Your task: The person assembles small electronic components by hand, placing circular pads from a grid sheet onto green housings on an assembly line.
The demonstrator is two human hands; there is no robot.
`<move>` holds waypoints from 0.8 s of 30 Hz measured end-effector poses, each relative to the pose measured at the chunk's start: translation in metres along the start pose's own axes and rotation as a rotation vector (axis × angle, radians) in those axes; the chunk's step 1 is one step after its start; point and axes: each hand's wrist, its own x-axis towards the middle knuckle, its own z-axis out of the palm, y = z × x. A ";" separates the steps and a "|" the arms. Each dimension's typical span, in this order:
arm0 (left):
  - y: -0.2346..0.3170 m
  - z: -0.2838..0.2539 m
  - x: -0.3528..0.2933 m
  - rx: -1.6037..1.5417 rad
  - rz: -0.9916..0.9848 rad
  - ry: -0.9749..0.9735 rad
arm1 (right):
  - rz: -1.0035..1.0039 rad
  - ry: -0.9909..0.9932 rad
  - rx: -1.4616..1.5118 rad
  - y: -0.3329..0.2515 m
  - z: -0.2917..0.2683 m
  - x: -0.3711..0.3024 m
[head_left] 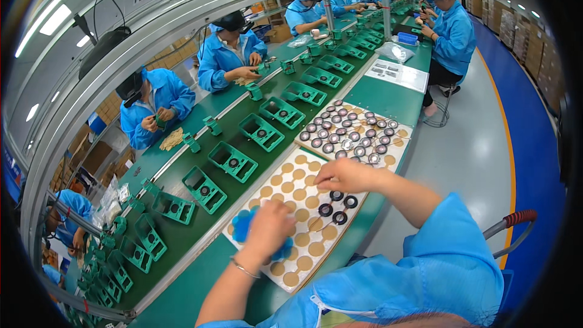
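A white tray (pixel 281 177) with rows of round tan recesses lies on the green bench before me. My left hand (pixel 270 229), smeared by motion, is over its left part. Blue pieces with rounded edges (pixel 242 225) show beside and under that hand; whether I hold them I cannot tell. Over the tray's right end my right hand (pixel 347 175) has its fingers pinched together, and what may be in them is hidden. Just below it several black rings (pixel 325 209) sit in the recesses.
A second tray (pixel 392 161) beyond holds many round dark-rimmed parts. Left of the trays, green housings (pixel 232 161) line a dark green conveyor (pixel 182 218). Co-workers in blue (pixel 228 54) sit across it. A white sheet (pixel 398 75) and a blue box (pixel 407 39) lie farther along.
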 end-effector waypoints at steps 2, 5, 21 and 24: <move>0.031 0.017 0.011 0.051 0.095 -0.063 | -0.046 0.084 -0.023 0.004 0.011 -0.014; 0.039 0.036 0.011 0.283 0.156 -0.033 | -0.100 0.155 0.009 -0.005 0.023 -0.024; 0.046 -0.009 0.022 0.025 0.062 0.217 | -0.169 -0.079 0.456 0.017 0.047 -0.020; 0.049 -0.021 0.016 -0.027 0.041 0.254 | -0.113 -0.229 0.790 0.018 0.049 -0.014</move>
